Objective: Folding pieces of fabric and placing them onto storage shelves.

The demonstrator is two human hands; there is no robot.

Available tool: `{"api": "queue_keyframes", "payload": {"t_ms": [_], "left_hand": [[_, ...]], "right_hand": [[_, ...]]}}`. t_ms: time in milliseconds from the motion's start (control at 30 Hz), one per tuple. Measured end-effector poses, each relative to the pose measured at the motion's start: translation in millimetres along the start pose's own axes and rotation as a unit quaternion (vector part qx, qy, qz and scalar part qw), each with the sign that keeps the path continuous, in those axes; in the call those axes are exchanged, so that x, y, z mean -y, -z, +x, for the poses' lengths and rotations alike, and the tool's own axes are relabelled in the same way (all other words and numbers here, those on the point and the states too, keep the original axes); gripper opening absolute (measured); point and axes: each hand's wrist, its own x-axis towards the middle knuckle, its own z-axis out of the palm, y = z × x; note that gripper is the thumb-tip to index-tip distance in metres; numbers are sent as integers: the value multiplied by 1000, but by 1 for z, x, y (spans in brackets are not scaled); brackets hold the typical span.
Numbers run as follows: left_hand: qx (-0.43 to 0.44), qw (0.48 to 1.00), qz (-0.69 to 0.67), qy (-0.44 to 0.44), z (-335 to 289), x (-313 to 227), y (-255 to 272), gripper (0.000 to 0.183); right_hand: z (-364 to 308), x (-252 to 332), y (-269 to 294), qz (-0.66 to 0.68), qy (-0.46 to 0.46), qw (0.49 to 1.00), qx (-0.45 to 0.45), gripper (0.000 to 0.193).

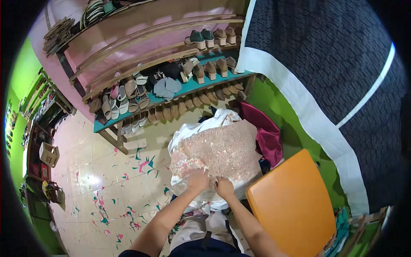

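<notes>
A blush-pink sequined fabric (227,143) lies spread over a heap in front of me, with white cloth (182,130) showing around its far and left edges. At the near edge of the fabric, my left hand (198,180) closes on a bunched fold; its fingertips are partly blurred. My right hand (224,188) is just beside it, fingers curled and pinching the same edge. A shiny magenta cloth (267,139) hangs out from the right side of the heap. What lies under the fabric is hidden.
An orange tabletop or seat (295,201) stands close to my right forearm. Ahead is a shoe rack (180,95) with several rows of shoes. Colourful scraps (102,205) litter the tiled floor at left. A dark curtain (308,55) with white trim hangs at right.
</notes>
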Motion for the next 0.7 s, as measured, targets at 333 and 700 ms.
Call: {"api": "queue_keyframes", "payload": {"t_ms": [333, 700], "left_hand": [[-118, 982, -11, 150, 129, 56, -1, 45], [155, 965, -77, 197, 155, 79, 32, 46]], "right_hand": [[126, -21, 34, 18, 85, 995, -43, 24], [131, -34, 18, 161, 89, 978, -96, 27]]}}
